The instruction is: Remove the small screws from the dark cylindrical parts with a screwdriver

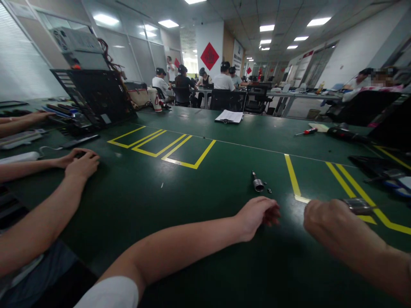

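Note:
My right hand (337,224) is closed in a fist around a silver cylindrical tool (358,205). A thin shaft seems to extend from the tool's right end, too blurred to name its kind. My left hand (257,217) hovers low over the green table, its fingers loosely curled and slightly apart, with nothing visible in them. Just beyond the left hand lies a metal bit holder-like piece (257,184), with a wide round cup and a narrow stem pointing away. Beside it are a few tiny dark metal parts (269,191).
Yellow tape outlines (195,166) mark the green table (192,196). Farther off lie a clipboard with paper (229,116) and a red-handled screwdriver (306,131). At left, a co-worker's hands (80,164) rest near a black computer case (96,96). Other people sit at the back.

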Demonstrator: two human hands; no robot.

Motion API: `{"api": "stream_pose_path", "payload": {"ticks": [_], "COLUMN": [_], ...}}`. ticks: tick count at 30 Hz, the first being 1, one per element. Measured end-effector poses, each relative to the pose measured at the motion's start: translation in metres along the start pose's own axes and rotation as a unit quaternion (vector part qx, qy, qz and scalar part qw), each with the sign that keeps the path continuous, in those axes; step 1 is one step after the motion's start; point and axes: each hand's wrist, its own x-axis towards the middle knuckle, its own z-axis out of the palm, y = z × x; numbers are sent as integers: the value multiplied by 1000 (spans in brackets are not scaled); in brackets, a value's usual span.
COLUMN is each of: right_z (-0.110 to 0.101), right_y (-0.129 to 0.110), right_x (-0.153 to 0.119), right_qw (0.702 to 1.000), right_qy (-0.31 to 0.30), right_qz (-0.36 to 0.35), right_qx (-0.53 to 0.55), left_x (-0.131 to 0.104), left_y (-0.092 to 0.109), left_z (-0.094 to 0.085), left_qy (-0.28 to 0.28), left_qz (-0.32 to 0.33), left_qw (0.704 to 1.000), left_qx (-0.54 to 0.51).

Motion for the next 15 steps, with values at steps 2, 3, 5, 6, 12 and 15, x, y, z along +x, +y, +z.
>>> {"api": "stream_pose_path", "payload": {"ticks": [2,3,5,6,12,15], "right_z": [-30,-42,-57,-61,-65,-66], "right_y": [-32,-45,-67,-75,-100,-104], "right_x": [18,25,33,34,24,23], "right_qw": [988,981,983,988,977,968], "right_qy": [-49,-64,-54,-43,-102,-121], "right_qz": [-101,-118,-130,-115,-177,-199], "right_qx": [-106,-137,-117,-91,-67,-92], "left_x": [2,2,2,0,-12,-17], "left_y": [-2,-3,-6,-6,-8,-9], "left_z": [-1,-1,-1,-1,-3,-2], "left_qy": [-50,-82,-146,-171,-204,-203], "left_qz": [-40,-67,-111,-125,-97,-77], "left_qw": [997,993,979,972,971,973], "left_qx": [-36,-56,-90,-100,-77,-75]}}
